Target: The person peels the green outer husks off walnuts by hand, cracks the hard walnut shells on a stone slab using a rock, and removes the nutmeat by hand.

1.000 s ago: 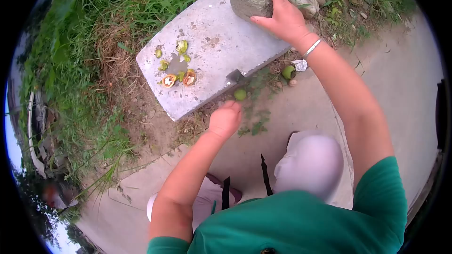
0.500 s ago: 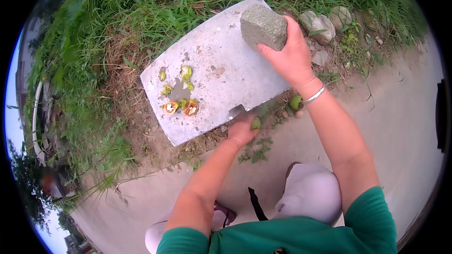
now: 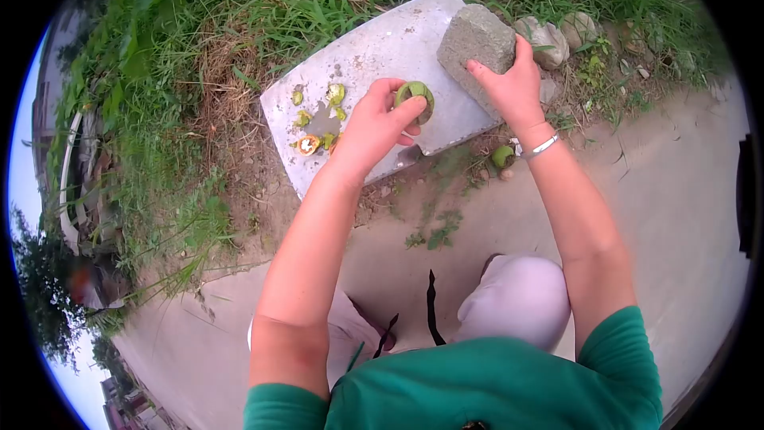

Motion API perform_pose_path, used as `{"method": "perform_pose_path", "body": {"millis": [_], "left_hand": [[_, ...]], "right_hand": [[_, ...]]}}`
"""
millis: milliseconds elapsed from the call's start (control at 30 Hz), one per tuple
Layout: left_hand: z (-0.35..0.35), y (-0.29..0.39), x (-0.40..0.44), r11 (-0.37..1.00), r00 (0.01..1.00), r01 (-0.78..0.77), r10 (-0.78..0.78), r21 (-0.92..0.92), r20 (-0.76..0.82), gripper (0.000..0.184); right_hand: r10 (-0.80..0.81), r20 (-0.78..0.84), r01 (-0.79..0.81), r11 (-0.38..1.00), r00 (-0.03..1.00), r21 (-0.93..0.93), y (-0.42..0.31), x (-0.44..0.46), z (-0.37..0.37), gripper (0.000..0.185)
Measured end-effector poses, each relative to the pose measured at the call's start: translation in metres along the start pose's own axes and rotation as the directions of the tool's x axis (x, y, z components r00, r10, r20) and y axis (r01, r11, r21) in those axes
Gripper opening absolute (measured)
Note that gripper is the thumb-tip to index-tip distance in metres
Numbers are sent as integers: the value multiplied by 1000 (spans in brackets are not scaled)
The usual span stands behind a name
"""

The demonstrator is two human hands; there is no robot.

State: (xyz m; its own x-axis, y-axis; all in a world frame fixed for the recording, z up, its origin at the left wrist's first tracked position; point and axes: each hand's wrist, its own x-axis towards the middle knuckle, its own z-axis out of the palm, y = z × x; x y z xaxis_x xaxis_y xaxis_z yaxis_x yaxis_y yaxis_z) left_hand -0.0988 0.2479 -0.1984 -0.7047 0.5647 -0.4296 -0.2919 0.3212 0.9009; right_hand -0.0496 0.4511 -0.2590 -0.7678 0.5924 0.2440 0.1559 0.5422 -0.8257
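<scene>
Plainly, the green fruit (image 3: 423,95) sits pinched within the left grip (image 3: 377,124).

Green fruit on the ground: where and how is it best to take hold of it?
Likely best across the rounded sides of the green fruit, coming from above: it looks round, lies low beside the slab, and a pebble sits at its near side.

Green fruit (image 3: 420,91), grey stone (image 3: 477,38), dark-speckled pale-grey slab (image 3: 382,56), green shirt (image 3: 485,378), silvery bracelet (image 3: 543,146)

Narrow gap (slab (image 3: 378,60) below) parts fruit (image 3: 425,97) from stone (image 3: 479,41)
</scene>
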Motion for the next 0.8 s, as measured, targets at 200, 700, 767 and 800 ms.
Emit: {"method": "perform_pose_path", "body": {"millis": [200, 700, 767, 800], "left_hand": [[1, -22, 80, 779, 900, -171, 373, 604, -226, 46], [18, -39, 86, 865, 828, -44, 312, 500, -466, 41], [15, -49, 88, 913, 834, -106, 298, 395, -465, 42], [15, -49, 87, 916, 837, -105, 291, 387, -462, 43]], "right_hand": [[-49, -51, 50, 999, 997, 6, -15, 2, -23, 76], [-244, 57, 245, 970, 968, -9, -53, 17, 32, 77], [-251, 51, 253, 967, 967, -25, -53, 22, 32, 77], [-246, 35, 247, 968, 969, -49, -55, 25, 29, 78]]}}
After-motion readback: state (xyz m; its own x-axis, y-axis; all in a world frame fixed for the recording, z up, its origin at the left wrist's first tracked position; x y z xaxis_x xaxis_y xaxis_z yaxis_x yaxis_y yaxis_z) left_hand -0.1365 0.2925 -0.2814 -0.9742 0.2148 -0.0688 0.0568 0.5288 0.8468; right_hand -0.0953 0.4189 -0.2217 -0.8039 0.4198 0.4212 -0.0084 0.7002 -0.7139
